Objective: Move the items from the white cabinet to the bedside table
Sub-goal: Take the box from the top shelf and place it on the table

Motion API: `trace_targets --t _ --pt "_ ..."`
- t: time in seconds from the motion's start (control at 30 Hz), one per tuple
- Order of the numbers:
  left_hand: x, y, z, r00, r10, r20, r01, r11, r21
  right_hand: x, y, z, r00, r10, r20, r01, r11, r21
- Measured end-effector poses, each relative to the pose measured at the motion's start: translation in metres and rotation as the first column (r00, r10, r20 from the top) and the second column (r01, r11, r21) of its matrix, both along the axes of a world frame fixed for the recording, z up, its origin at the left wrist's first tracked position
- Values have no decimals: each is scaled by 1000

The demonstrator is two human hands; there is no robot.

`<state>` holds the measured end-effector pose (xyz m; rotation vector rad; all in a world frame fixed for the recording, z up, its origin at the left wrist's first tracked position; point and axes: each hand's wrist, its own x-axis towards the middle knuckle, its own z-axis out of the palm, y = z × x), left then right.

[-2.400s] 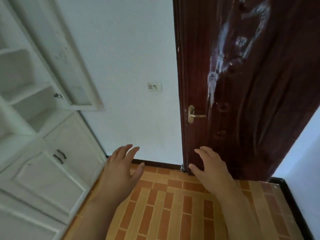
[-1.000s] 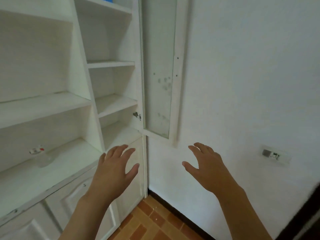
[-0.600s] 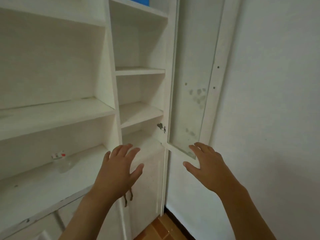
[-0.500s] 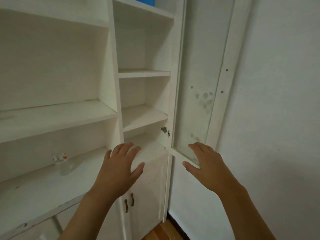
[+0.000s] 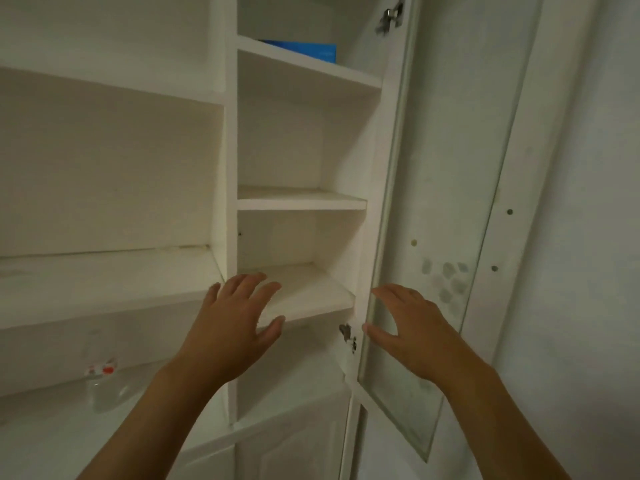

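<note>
— What fills the frame?

— A white cabinet (image 5: 228, 140) with open shelves, seen from below the top shelf. Its glass door (image 5: 429, 216) stands open at the right of the frame, hinges showing at the top edge and at lower centre.

— And the hands?

— Both are raised in front of the shelves at lower centre. The left hand (image 5: 232, 327) is spread, fingers straight and apart, thumb out to the right, holding nothing; it overlaps the front edge of a narrow shelf. Whether it touches the shelf cannot be told. The right hand (image 5: 412, 327) is likewise spread and holds nothing, its fingers in front of the door's lower glass, thumb near the lower hinge. Contact with the door cannot be told either.

— Where are the items?

— A blue box (image 5: 304, 50) sits on the top narrow shelf, upper centre of the frame, well above both hands. A clear bottle (image 5: 102, 382) with a red-and-white label lies on the wide lower shelf at lower left, left of the left forearm and apart from it.
</note>
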<state>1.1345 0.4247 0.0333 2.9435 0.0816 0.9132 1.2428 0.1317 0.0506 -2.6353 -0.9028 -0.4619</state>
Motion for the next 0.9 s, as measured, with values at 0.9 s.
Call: trace_targets --t 0.9 --pt "164 121 295 867 -148 475 -90 892 443 158 129 293 906 70 418 -167 966 199"
